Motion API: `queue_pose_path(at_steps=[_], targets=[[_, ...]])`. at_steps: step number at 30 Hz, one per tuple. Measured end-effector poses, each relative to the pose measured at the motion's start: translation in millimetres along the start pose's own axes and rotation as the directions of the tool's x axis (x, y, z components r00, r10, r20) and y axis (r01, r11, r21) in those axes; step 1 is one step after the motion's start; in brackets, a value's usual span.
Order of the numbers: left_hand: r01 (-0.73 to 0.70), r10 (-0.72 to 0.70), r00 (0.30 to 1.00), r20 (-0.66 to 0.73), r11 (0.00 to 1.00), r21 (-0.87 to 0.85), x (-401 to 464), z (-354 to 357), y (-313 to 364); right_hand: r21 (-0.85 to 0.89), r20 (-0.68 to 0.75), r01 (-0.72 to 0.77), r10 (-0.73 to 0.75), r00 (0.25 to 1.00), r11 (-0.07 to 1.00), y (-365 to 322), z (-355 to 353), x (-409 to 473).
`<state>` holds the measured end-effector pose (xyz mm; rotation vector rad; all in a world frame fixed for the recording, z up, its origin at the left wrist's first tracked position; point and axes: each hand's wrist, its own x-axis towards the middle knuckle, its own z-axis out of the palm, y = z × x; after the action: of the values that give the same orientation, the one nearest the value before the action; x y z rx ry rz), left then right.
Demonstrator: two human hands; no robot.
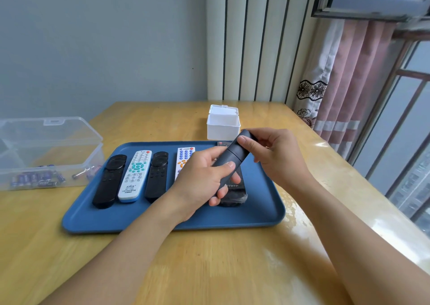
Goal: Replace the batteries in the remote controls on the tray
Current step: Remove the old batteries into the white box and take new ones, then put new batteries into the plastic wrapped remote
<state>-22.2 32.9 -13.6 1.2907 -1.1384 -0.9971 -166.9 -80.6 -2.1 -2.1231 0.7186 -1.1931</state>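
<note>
A dark grey remote (235,157) is held tilted above the blue tray (162,218), back side up. My left hand (200,181) grips its lower half. My right hand (272,151) holds its upper end, thumb pressed on the back cover. On the tray lie a black remote (109,181), a white and blue remote (133,176), a second black remote (157,176), a white remote with coloured buttons (183,158) partly hidden by my left hand, and a black remote (233,193) under the held one.
A clear plastic box (46,151) with its lid up stands at the table's left and holds several batteries (37,180). A small white box (223,125) with its lid up stands behind the tray. A window and pink curtain are at the right.
</note>
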Motion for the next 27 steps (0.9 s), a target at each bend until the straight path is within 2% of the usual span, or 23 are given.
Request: queue_pose_path(at_steps=[3, 6, 7, 10, 11, 13, 15, 16, 17, 19, 21, 22, 27], targets=[[-0.048, 0.049, 0.998, -0.049, 0.999, 0.014, 2, -4, -2, -0.116, -0.02, 0.047, -0.05, 0.999, 0.992, -1, 5, 0], [-0.071, 0.071, 0.995, -0.064, 0.997, 0.003, 3, -5, -3, -0.145, -0.021, 0.05, -0.054, 0.998, 0.988, -5, 4, 0], [-0.076, 0.076, 0.995, -0.06, 0.997, 0.003, 3, -6, -2, -0.089, -0.005, 0.019, -0.02, 1.0, 0.996, -7, 2, 1], [-0.12, 0.12, 0.99, -0.075, 0.993, -0.001, 6, -5, 2, 0.308, 0.098, -0.132, 0.107, 0.989, 0.942, -19, -6, 2], [-0.168, 0.17, 0.977, -0.131, 0.986, 0.022, 7, -5, 3, 0.385, 0.078, -0.114, 0.091, 0.993, 0.916, -23, -11, 2], [-0.261, 0.309, 0.9, -0.308, 0.947, 0.186, 13, -8, 1, 0.393, -0.109, 0.02, 0.026, 0.994, 0.919, -30, -24, 3], [-0.24, 0.387, 0.827, -0.407, 0.899, 0.367, 18, -16, -5, 0.228, -0.289, 0.155, -0.086, 0.953, 0.961, -31, -36, 4], [-0.208, 0.398, 0.82, -0.412, 0.876, 0.435, 18, -20, -7, 0.089, -0.307, 0.195, -0.159, 0.938, 0.977, -29, -39, 4], [-0.181, 0.403, 0.829, -0.388, 0.85, 0.495, 19, -24, -9, -0.079, -0.264, 0.221, -0.234, 0.936, 0.972, -26, -40, 4], [-0.17, 0.422, 0.866, -0.268, 0.753, 0.636, 18, -28, -14, -0.353, -0.053, 0.262, -0.298, 0.953, 0.898, -17, -34, 2], [-0.19, 0.401, 0.907, -0.125, 0.657, 0.73, 15, -26, -16, -0.475, 0.143, 0.261, -0.219, 0.965, 0.84, -12, -23, -3], [-0.193, 0.369, 0.927, -0.072, 0.631, 0.751, 14, -25, -16, -0.517, 0.195, 0.252, -0.174, 0.965, 0.818, -11, -20, -5], [-0.163, 0.155, 0.982, 0.104, 0.448, 0.879, 7, -26, -12, -0.609, 0.309, 0.179, 0.023, 0.951, 0.772, -19, -22, -7]])
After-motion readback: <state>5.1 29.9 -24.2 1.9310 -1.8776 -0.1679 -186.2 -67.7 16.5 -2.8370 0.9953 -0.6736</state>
